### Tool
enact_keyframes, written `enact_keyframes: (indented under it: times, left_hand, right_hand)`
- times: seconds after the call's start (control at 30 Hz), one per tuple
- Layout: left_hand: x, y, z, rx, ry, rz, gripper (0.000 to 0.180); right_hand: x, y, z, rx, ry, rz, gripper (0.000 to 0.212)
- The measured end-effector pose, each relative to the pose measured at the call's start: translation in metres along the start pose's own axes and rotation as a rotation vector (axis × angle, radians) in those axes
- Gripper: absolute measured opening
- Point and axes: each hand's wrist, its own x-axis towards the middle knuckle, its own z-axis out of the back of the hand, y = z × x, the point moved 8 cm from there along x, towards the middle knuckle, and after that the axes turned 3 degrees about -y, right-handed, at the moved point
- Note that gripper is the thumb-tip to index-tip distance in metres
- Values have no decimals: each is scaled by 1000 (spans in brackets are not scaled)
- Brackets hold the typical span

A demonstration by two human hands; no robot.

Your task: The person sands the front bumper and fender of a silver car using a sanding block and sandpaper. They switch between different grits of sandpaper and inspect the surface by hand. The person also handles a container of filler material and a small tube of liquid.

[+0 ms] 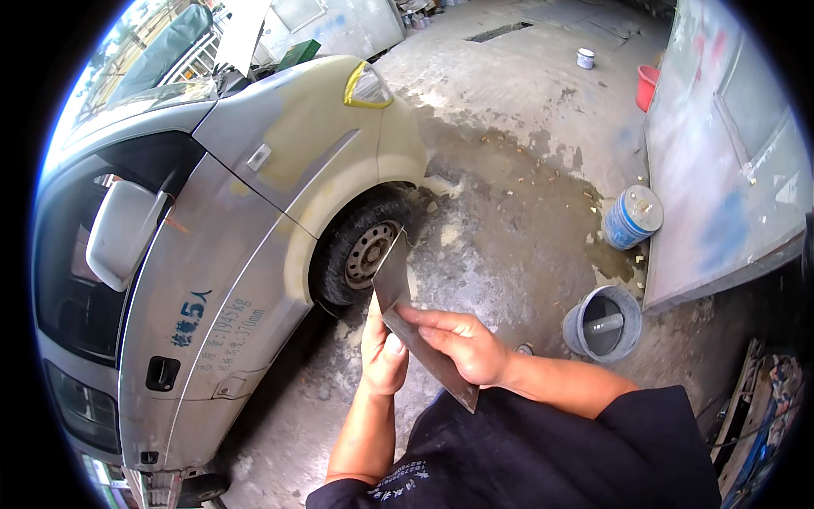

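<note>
Both my hands meet in front of my body, just below the van's front wheel. My left hand (381, 352) is closed on a thin, flat grey metal putty spreader (392, 273), which points up toward the wheel. Between thumb and fingers, my right hand (462, 339) grips a second flat metal spreader (434, 366), slanting down to the right toward my shirt. The two blades meet or overlap near my right fingertips; whether they touch I cannot tell. To the left stands the silver van (254, 220), with yellowish filler patches (297, 140) on its front fender.
The van's front wheel (369, 254) and side mirror (127, 233) are close on the left. At right are a grey bucket (632, 339) holding water, a lidded blue-and-white bucket (623, 225), a red bucket (646, 87) and a leaning pale panel (729, 161). Wet patches mark the concrete floor (509, 204).
</note>
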Motion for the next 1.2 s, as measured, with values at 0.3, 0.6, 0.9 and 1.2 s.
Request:
enact_keyframes:
  times: [0.3, 0.6, 0.9, 1.2]
  left_hand:
    - [3, -7, 0, 37, 22, -53, 53]
    - [9, -3, 5, 218, 0, -12, 110]
    - [3, -3, 10, 232, -19, -31, 69]
    - [13, -4, 15, 363, 85, 6, 68]
  right_hand:
    - [8, 24, 6, -314, 19, 163, 34]
    - [-2, 16, -15, -84, 86, 62, 36]
    - [21, 45, 1, -436, 33, 262, 34]
    - [26, 36, 15, -419, -42, 244, 33]
